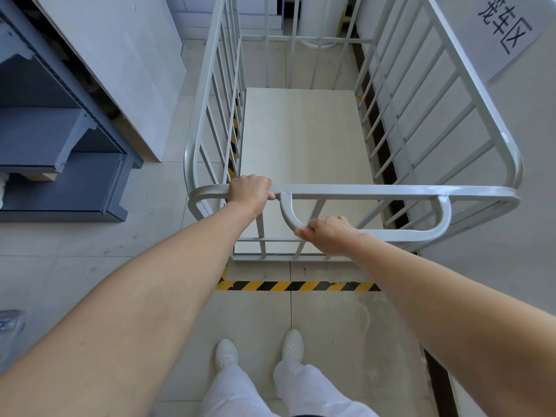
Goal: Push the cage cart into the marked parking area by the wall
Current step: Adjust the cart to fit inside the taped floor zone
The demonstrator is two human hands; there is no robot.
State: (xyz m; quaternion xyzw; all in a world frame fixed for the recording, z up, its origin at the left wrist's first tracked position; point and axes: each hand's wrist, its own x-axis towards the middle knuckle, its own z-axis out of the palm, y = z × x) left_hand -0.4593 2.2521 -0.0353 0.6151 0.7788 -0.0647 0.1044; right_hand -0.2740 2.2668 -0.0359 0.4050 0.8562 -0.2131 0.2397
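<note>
Tiled floor (150,236) lying pale beside the wall (526,145); cage cart (304,139) sitting almost wholly inside the striped tape (298,286), near end just past it; left hand (250,189) gripping the top rail, right hand (329,234) gripping the handle loop; parking looking nearly finished, perhaps only squaring remaining.

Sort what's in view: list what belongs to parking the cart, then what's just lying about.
Job:
cage cart
left hand on top rail
right hand on push handle
striped floor tape
wall sign

Lying about:
grey shelving unit
leaning board
</note>
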